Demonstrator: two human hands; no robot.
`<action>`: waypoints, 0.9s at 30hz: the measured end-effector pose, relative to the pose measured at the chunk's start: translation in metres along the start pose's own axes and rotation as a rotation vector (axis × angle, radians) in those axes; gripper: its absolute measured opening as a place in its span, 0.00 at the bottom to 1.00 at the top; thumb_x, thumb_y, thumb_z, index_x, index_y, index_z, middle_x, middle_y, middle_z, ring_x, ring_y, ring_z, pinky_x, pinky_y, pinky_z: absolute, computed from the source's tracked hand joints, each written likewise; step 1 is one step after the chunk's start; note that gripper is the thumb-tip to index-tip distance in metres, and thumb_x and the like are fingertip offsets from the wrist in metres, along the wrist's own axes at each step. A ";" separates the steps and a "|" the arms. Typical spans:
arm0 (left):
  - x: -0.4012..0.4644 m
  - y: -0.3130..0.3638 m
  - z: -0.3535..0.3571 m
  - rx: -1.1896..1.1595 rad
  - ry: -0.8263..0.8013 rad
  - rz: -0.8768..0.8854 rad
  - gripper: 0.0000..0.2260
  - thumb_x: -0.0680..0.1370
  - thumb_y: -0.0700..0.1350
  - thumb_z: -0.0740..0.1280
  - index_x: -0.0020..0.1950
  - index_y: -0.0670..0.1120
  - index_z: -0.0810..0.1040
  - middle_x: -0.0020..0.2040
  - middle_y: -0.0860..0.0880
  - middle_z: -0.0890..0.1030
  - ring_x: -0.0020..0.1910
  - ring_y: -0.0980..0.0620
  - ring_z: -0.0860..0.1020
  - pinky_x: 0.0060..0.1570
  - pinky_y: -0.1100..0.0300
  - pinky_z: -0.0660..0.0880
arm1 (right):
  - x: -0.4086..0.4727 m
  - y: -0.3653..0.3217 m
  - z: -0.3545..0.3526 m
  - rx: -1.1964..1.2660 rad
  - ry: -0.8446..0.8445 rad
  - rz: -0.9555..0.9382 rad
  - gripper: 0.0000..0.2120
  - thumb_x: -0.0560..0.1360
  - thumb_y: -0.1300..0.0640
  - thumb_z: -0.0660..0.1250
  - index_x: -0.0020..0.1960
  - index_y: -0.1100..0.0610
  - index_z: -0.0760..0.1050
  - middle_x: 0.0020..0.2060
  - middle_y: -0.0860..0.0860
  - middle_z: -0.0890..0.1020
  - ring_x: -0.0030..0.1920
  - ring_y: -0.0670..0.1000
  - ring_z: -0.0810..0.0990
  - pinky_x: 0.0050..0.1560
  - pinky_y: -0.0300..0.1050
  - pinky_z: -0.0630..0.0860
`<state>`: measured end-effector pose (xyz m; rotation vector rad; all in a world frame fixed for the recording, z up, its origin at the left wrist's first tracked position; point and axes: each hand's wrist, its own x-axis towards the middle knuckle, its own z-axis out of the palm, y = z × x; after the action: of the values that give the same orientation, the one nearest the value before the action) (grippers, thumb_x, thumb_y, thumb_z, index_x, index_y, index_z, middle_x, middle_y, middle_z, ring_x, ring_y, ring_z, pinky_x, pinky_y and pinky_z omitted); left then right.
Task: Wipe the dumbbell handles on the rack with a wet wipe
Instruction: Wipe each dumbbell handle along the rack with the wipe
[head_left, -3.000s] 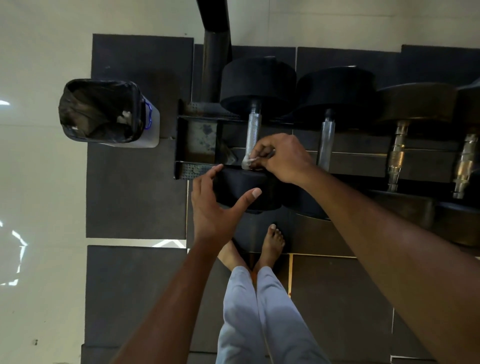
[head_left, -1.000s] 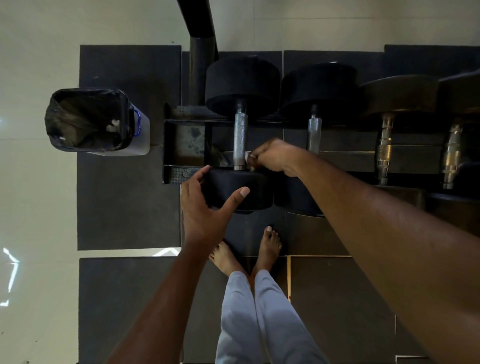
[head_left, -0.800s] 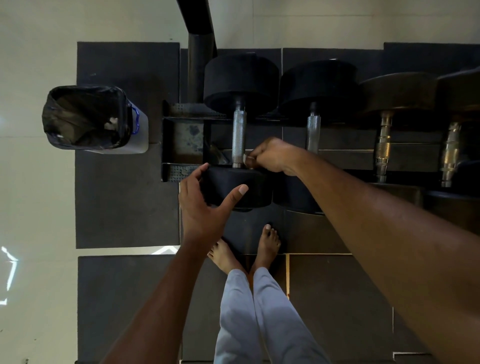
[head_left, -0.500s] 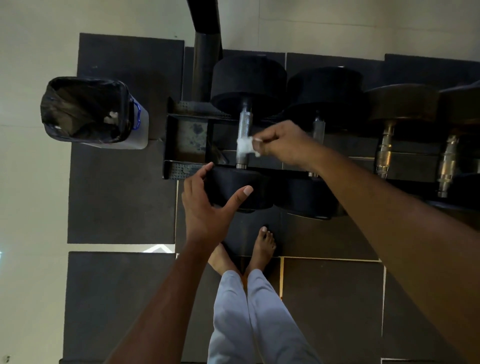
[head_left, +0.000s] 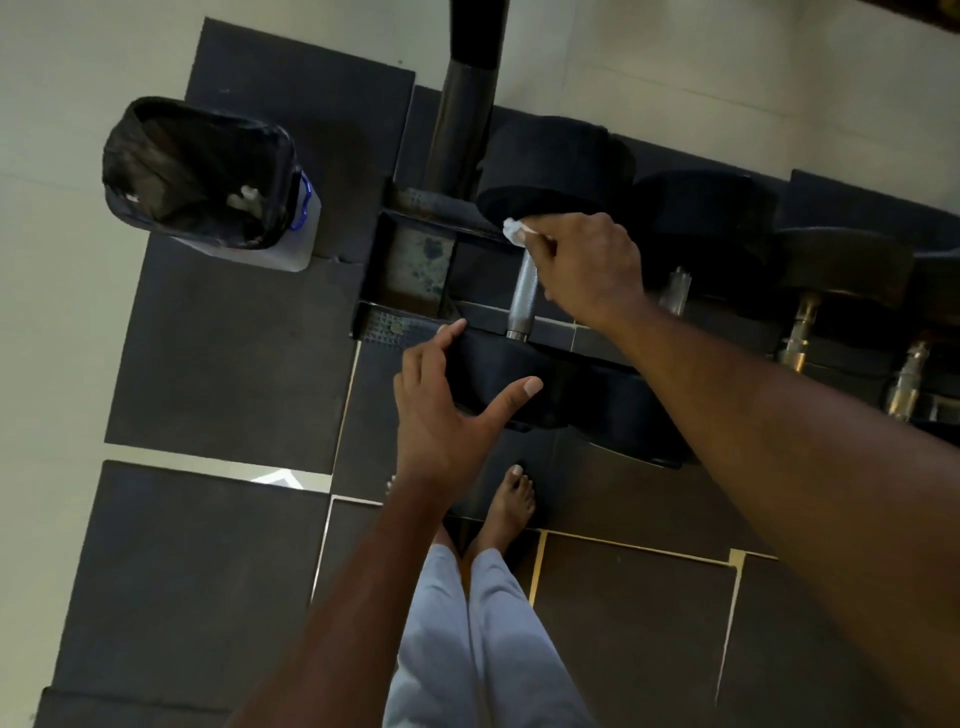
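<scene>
The leftmost black dumbbell lies on the rack (head_left: 395, 325) with its knurled silver handle (head_left: 522, 299) running away from me. My right hand (head_left: 587, 265) grips the far end of that handle through a white wet wipe (head_left: 514, 228), a corner of which sticks out by the far head (head_left: 550, 166). My left hand (head_left: 447, 410) rests on the near head (head_left: 498, 374), fingers over its left side and thumb stretched across its front. A second black dumbbell (head_left: 696, 213) sits just right, its handle mostly hidden by my right arm.
A bin (head_left: 208, 176) lined with a black bag stands on the floor left of the rack, scraps of white inside. Brass-handled dumbbells (head_left: 802, 322) lie further right. A dark upright post (head_left: 467, 104) rises behind the rack. My bare feet (head_left: 511, 499) stand on dark mats.
My right hand slid the wipe from the near end of the handle up to the far end. The left hand stayed on the near head. The view has tilted and moved closer.
</scene>
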<state>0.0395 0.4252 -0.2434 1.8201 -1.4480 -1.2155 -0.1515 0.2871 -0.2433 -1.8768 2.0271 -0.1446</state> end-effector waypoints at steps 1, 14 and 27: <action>0.000 0.000 0.000 0.001 -0.002 -0.003 0.44 0.69 0.71 0.76 0.79 0.55 0.68 0.69 0.55 0.70 0.71 0.52 0.70 0.69 0.54 0.74 | 0.000 -0.002 0.000 0.027 -0.013 0.040 0.16 0.84 0.39 0.59 0.65 0.40 0.81 0.37 0.49 0.85 0.44 0.53 0.86 0.50 0.52 0.83; -0.003 0.003 -0.001 0.061 -0.056 -0.021 0.44 0.71 0.71 0.75 0.82 0.58 0.64 0.72 0.55 0.66 0.70 0.55 0.65 0.63 0.56 0.71 | 0.025 -0.015 -0.023 -0.280 -0.498 0.001 0.13 0.83 0.55 0.64 0.65 0.41 0.76 0.43 0.47 0.82 0.46 0.54 0.82 0.53 0.51 0.77; -0.004 0.001 -0.001 0.079 -0.054 -0.019 0.44 0.72 0.73 0.73 0.82 0.59 0.63 0.72 0.56 0.66 0.71 0.55 0.65 0.62 0.56 0.71 | 0.041 -0.035 -0.041 -0.260 -0.915 0.015 0.18 0.88 0.44 0.54 0.73 0.46 0.74 0.50 0.57 0.82 0.48 0.53 0.82 0.36 0.45 0.81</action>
<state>0.0394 0.4286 -0.2408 1.8701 -1.5314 -1.2417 -0.1338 0.2365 -0.2021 -1.6020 1.4400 0.8583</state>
